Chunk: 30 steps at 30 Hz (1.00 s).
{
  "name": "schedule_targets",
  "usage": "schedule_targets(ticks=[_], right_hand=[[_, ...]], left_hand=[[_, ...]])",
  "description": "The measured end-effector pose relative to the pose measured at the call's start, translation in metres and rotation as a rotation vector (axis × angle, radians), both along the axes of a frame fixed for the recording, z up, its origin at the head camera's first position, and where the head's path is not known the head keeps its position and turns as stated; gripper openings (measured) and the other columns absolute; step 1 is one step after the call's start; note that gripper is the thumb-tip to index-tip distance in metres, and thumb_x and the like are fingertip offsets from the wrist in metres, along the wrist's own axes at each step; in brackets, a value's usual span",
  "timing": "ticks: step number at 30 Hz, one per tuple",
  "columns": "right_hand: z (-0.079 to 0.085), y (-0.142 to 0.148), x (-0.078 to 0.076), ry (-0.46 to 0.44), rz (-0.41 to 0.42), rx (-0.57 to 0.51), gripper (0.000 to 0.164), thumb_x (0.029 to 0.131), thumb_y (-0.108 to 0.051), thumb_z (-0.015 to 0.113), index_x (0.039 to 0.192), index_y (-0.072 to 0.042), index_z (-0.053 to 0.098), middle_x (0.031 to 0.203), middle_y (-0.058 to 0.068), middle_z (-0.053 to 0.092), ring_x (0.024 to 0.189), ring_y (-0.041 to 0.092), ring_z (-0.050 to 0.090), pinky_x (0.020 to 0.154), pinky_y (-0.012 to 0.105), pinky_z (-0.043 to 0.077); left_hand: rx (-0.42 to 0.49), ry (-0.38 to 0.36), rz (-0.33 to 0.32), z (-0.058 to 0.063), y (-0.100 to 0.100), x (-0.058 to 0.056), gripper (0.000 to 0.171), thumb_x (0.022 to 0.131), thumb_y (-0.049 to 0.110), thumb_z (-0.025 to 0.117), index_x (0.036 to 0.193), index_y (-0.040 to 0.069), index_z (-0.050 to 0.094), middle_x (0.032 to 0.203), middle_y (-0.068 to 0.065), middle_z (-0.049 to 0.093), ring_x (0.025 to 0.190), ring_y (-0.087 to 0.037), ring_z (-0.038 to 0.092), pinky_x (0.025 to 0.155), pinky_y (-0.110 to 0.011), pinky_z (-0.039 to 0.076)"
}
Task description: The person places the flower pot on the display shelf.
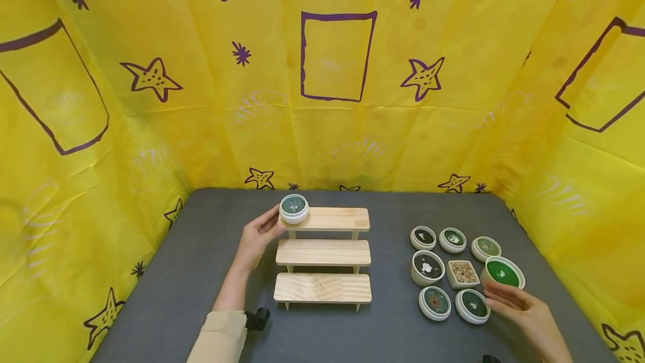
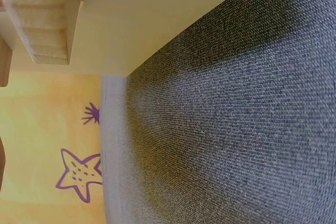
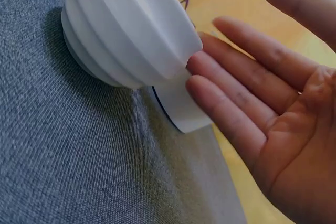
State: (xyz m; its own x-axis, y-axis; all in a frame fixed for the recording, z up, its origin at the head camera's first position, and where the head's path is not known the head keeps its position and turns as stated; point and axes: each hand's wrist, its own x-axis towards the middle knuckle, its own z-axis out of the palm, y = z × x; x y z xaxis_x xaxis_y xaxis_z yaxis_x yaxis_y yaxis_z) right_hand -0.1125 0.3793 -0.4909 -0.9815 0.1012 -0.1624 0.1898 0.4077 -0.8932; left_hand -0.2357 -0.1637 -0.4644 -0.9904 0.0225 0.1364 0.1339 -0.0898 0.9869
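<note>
My left hand [image 1: 258,240] holds a small round white pot [image 1: 294,209] with blue-green content by its left side. That pot stands at the left end of the top step of a three-step wooden stand [image 1: 322,252]. In the left wrist view, the stand's side [image 2: 105,35] shows close up. My right hand [image 1: 521,312] is by a ribbed white pot [image 1: 472,306] with dark green content. Its fingers are extended in the right wrist view, fingertips close to the ribbed pot [image 3: 126,30]; whether they touch it I cannot tell. Behind them stands a larger bowl [image 1: 504,273] with bright green content.
Around the right hand sit several more white pots, among them one with black content [image 1: 427,268] and one with brownish-green content [image 1: 435,303]. A square dish [image 1: 463,274] holds small beige pieces. Yellow patterned cloth [image 1: 332,144] encloses the grey table [image 1: 211,228].
</note>
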Motion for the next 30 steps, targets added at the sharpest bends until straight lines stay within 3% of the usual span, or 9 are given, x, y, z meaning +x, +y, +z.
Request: schedule_targets(ticks=[2,6,9,14,30], right_hand=[[-0.002,0.002,0.0,-0.026,0.026,0.058,0.051,0.095,-0.018,0.065,0.139,0.005,0.052,0.108,-0.032,0.066,0.097,-0.019,0.06,0.077,0.007,0.051],[-0.008,0.002,-0.001,-0.041,0.102,0.088,0.056,0.094,-0.018,0.066,0.14,0.009,0.047,0.108,-0.039,0.059,0.096,-0.018,0.059,0.077,0.009,0.051],[-0.01,0.0,-0.003,-0.063,0.133,0.092,0.061,0.092,-0.019,0.069,0.141,0.009,0.046,0.108,-0.042,0.055,0.096,-0.019,0.057,0.079,0.011,0.053],[-0.012,0.0,-0.002,-0.093,0.142,0.132,0.066,0.088,-0.022,0.073,0.142,0.006,0.046,0.107,-0.044,0.051,0.096,-0.022,0.051,0.08,0.011,0.052],[-0.024,0.002,-0.002,0.074,0.189,0.016,0.054,0.083,0.0,0.073,0.13,0.014,0.052,0.11,-0.041,0.056,0.1,-0.019,0.055,0.08,0.005,0.049]], left_hand=[[-0.001,0.001,-0.003,0.0,0.0,0.0,0.06,0.087,-0.008,0.065,0.144,-0.008,0.044,0.149,-0.019,0.045,0.112,0.012,0.058,0.092,-0.011,0.053],[0.021,-0.004,0.001,-0.001,-0.001,0.001,0.061,0.087,-0.008,0.066,0.144,-0.009,0.044,0.133,0.009,0.062,0.112,0.012,0.059,0.092,-0.011,0.052],[0.034,0.001,-0.005,-0.001,-0.003,0.002,0.062,0.087,-0.008,0.066,0.144,-0.009,0.043,0.116,0.028,0.063,0.113,0.011,0.059,0.093,-0.011,0.052],[0.037,0.026,-0.022,-0.003,-0.002,0.0,0.061,0.087,-0.008,0.066,0.143,-0.01,0.043,0.117,0.028,0.063,0.113,0.011,0.059,0.092,-0.011,0.053],[0.044,0.026,-0.032,-0.004,-0.002,0.0,0.061,0.088,-0.007,0.066,0.144,-0.01,0.042,0.117,0.028,0.063,0.114,0.01,0.059,0.092,-0.012,0.053]])
